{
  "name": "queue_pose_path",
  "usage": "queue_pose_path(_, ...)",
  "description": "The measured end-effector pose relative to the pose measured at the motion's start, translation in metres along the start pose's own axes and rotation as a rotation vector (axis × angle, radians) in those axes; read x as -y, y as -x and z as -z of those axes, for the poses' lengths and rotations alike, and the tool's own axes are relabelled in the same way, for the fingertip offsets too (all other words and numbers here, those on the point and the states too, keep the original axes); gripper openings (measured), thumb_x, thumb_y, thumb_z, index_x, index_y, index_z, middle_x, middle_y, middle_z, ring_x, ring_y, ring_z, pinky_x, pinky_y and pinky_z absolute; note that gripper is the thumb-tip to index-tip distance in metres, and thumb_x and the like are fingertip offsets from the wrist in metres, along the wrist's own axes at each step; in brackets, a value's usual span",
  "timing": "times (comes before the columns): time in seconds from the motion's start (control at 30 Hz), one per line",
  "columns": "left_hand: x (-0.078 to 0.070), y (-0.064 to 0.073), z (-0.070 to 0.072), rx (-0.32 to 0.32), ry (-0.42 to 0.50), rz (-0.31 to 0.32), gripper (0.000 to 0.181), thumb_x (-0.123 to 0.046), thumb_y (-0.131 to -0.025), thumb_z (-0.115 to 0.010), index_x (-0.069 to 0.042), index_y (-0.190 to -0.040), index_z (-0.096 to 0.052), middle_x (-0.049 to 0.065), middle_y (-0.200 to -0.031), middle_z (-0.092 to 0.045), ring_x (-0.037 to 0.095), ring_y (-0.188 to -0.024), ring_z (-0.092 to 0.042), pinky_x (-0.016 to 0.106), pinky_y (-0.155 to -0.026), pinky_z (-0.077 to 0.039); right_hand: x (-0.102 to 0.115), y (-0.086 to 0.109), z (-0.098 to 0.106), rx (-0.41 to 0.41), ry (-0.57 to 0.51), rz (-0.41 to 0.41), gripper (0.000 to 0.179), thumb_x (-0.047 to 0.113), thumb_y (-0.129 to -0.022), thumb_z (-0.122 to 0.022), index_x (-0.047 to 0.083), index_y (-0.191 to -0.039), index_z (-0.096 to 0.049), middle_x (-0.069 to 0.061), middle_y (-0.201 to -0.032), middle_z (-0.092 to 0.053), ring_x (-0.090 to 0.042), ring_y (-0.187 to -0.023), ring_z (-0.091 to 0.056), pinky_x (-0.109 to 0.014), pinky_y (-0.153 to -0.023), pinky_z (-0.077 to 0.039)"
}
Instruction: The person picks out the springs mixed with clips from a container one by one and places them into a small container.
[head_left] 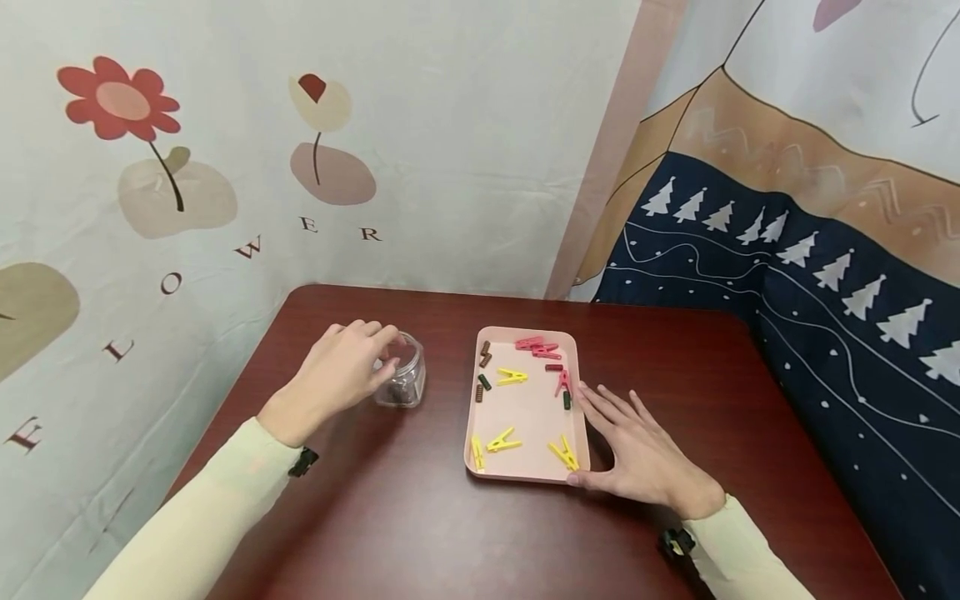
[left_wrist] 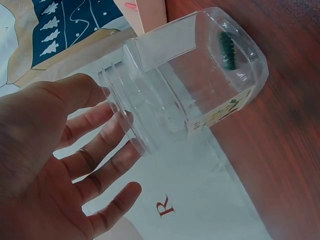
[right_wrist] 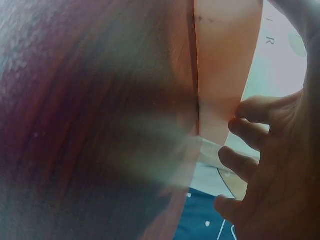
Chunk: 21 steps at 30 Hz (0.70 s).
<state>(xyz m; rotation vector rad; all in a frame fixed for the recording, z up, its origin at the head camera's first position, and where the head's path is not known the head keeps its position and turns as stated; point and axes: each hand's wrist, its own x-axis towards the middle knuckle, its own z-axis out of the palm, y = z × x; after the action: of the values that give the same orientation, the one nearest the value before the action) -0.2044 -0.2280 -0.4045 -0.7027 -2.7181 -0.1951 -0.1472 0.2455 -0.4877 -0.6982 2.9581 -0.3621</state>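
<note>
My left hand (head_left: 347, 367) is over the mouth of a clear jar (head_left: 409, 385), its thumb and fingertips at the rim and nothing visible pinched between them. Inside, on the jar's bottom, lies a small dark green ridged cylinder (left_wrist: 227, 51). At the right side of a pink tray (head_left: 525, 462) is my right hand (head_left: 645, 454), with fingers spread along the edge and the thumb near the front corner. Yellow clothespins (head_left: 503, 440), pink clothespins (head_left: 536, 344) and several small brown (head_left: 479, 393) and green cylinders (head_left: 567, 401) lie scattered in the tray.
Jar and tray stand side by side on a dark red-brown wooden table (head_left: 360, 517). Printed cloth (head_left: 465, 150) hangs behind the table's far edge, and a navy cloth with white trees (head_left: 825, 333) hangs along the right.
</note>
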Motion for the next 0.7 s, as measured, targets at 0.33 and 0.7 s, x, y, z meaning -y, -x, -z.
queue_pose_path(0.33, -0.005, -0.001, -0.003, 0.000, 0.014, 0.021, 0.020, -0.020, -0.102, -0.085, -0.016, -0.121, -0.082, 0.003, -0.097, -0.078, 0.029, -0.094, -0.076, 0.056, -0.083, -0.059, -0.001, -0.001, 0.001, 0.002, 0.012, 0.009, 0.128, 0.093, -0.087, -0.076, 0.026, -0.186, -0.030, 0.000, -0.193, -0.034, -0.041, -0.179, -0.036, -0.083, -0.140, -0.021)
queue_pose_path(0.7, -0.021, -0.005, -0.008, -0.077, 0.013, -0.013, 0.018, -0.024, -0.102, -0.085, -0.015, -0.117, -0.082, 0.003, -0.101, -0.075, 0.032, -0.095, -0.072, 0.057, -0.085, -0.060, -0.001, -0.001, 0.001, -0.003, 0.013, 0.021, 0.127, 0.094, -0.086, -0.075, 0.024, -0.185, -0.035, 0.000, -0.192, -0.037, -0.041, -0.178, -0.037, -0.082, -0.141, -0.021)
